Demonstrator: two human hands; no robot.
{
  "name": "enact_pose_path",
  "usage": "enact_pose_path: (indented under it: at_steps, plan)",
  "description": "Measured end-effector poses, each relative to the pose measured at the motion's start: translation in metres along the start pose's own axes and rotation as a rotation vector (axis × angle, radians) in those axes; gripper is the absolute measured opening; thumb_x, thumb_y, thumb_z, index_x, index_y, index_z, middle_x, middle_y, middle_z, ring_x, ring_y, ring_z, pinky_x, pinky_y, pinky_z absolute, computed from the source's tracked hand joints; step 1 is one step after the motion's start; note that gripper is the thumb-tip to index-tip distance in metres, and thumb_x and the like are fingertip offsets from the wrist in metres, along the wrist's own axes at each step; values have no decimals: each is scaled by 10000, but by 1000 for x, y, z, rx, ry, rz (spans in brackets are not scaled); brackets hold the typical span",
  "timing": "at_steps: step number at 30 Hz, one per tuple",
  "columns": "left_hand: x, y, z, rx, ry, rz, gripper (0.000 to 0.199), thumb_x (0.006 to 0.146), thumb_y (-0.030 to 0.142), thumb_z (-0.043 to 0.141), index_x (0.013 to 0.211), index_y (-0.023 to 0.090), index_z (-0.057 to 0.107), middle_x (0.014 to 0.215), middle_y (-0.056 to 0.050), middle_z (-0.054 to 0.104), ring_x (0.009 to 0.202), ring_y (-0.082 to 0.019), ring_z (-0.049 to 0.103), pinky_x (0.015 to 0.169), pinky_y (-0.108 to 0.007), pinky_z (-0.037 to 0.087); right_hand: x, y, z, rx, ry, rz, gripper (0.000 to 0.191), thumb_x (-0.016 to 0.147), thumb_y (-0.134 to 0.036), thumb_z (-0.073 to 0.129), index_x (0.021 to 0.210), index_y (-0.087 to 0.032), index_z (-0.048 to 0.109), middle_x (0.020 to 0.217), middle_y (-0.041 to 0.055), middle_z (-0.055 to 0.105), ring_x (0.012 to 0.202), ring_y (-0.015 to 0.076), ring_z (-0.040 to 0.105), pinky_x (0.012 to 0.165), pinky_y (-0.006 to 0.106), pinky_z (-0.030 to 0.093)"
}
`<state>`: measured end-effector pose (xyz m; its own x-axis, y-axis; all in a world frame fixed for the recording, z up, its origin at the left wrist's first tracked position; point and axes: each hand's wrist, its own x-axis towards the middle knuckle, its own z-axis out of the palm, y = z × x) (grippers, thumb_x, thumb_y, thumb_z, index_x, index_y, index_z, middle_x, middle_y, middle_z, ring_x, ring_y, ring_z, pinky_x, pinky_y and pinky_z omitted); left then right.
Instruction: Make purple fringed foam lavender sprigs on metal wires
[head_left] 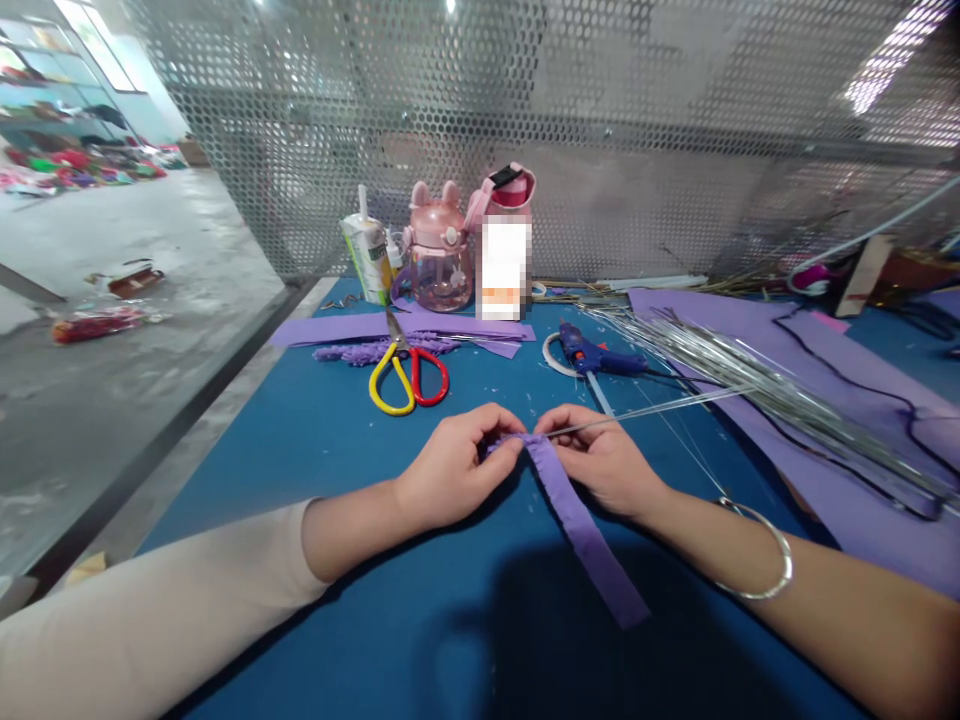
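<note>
In front of me, my left hand [457,465] pinches the fringed, wound end of a purple strip [581,525] between thumb and fingertips. The strip's loose tail runs down toward me over the blue tabletop. Close beside it, my right hand [604,460] is closed on thin silvery wires [660,405], which pass out to the right from the wound end. Its thumb and fingers meet by the strip's upper edge. Beyond my left hand lie scissors [411,375] with one yellow and one red handle. A blue glue gun [600,355] rests beyond my right hand.
Purple strips [337,330] and a fluffy purple piece [341,353] lie behind the scissors. Pink bottles [442,265] and a drink carton [369,260] stand at the back. To the right, a wire bundle [772,390] and a black cord lie over purple sheets [900,400]. A perforated metal panel [570,120] rises behind.
</note>
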<state>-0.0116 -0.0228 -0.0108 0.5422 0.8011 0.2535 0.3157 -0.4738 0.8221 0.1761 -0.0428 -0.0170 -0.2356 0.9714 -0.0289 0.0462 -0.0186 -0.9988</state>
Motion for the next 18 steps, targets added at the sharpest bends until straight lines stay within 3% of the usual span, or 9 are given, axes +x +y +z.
enact_pose_path:
  at_steps: [8, 18]
  plan:
    - [0, 0, -1, 100, 21, 70, 125, 858, 224, 486, 899, 166, 588, 822, -22, 621, 718, -119, 544, 650, -240, 421, 1, 1, 2, 23, 38, -17, 206, 667, -242, 740, 779, -188, 576, 663, -43, 561, 556, 73, 482, 505, 182, 389]
    - [-1, -5, -2, 220, -11, 199, 117, 850, 214, 489, 901, 164, 582, 858, -53, 615, 811, -162, 551, 742, -293, 438, -2, -1, 3, -147, -9, -53, 114, 776, -267, 624, 774, -188, 541, 664, -37, 505, 569, 92, 438, 515, 211, 368]
